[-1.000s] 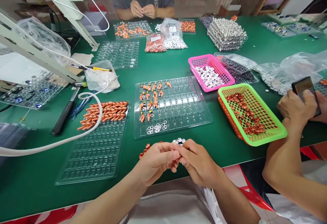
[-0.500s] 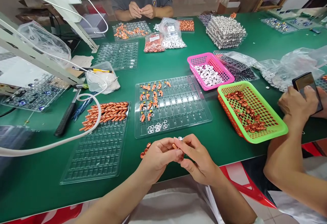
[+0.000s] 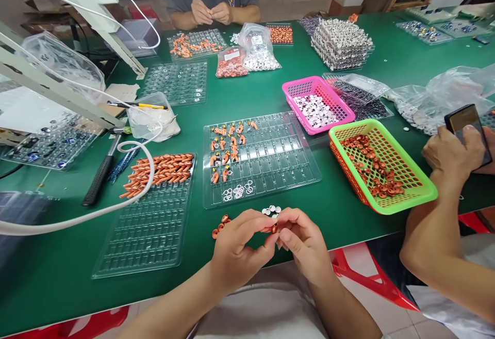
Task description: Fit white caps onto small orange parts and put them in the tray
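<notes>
In front of my body, my left hand (image 3: 240, 248) pinches a small copper-coloured part (image 3: 274, 228) between thumb and fingers. My right hand (image 3: 307, 248) meets it there, its fingertips closed at the same part, which they partly cover. Just beyond the fingertips lie several small white round caps (image 3: 271, 210). Several copper round pieces (image 3: 220, 227) rest on the table by my left knuckles. Further off, a clear tray (image 3: 270, 168) holds orange curved parts (image 3: 226, 145) at its left and white rings (image 3: 238, 190) at its near edge.
To the right stand a green basket (image 3: 431, 194) of copper pieces and a pink basket (image 3: 288, 94) of white caps. Left are a tray (image 3: 139, 241) with orange parts, a hammer (image 3: 98, 179) and a white cable (image 3: 77, 227). A co-worker's hand (image 3: 450, 153) holds a phone; another person sits opposite.
My hands have turned and shifted slightly, so the copper-coloured part and more of the white caps now show. My right fingers have drawn back from over my left fingers.
</notes>
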Tool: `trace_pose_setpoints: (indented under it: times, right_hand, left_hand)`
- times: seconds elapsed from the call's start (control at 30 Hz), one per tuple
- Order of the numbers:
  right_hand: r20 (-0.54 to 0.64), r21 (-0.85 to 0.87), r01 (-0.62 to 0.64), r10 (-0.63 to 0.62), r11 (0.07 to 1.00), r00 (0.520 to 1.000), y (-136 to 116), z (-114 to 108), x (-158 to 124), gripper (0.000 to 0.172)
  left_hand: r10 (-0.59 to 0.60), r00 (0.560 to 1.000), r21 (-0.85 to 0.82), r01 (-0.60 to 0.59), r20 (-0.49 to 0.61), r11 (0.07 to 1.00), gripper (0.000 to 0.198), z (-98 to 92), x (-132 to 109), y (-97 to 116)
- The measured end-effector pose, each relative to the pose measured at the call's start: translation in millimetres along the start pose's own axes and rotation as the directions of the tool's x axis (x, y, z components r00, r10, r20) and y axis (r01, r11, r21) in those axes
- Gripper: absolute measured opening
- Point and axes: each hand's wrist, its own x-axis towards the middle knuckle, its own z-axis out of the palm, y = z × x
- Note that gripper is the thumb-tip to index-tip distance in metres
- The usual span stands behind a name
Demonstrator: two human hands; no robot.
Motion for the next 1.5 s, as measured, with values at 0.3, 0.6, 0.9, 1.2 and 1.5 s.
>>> trace_pose_setpoints:
  times: [0.3,0.6,0.9,1.2,1.5]
  right_hand:
    - [0.03,0.035,-0.103,0.102,0.994,0.994,-4.3,-6.8,1.4,0.013]
    - [0.05,0.0,-0.191,0.191,0.982,0.98,-10.2,-10.8,2.1,0.016]
    - [0.053,-0.042,-0.202,0.204,0.978,0.977,-11.0,-11.3,3.1,0.018]
    - [0.074,-0.055,-0.194,0.198,0.979,0.977,-15.1,-10.7,4.3,0.018]
    - [0.058,-0.06,-0.189,0.192,0.98,0.98,-14.2,-11.0,1.5,0.016]
  left_hand:
    - [0.138,0.99,0.101,-0.141,0.031,0.985,0.025,1.5,-2.6,-0.3]
    - [0.162,0.983,0.13,-0.172,0.083,0.976,0.028,0.7,-13.4,-3.1]
    - [0.176,0.967,0.085,-0.194,0.186,0.977,0.031,-6.3,-14.5,-3.4]
    - [0.057,0.973,0.159,-0.093,0.222,0.983,0.016,-9.1,-14.0,-1.2]
    - [0.081,0.978,0.117,-0.105,0.194,0.988,0.008,-10.2,-7.8,-5.0]
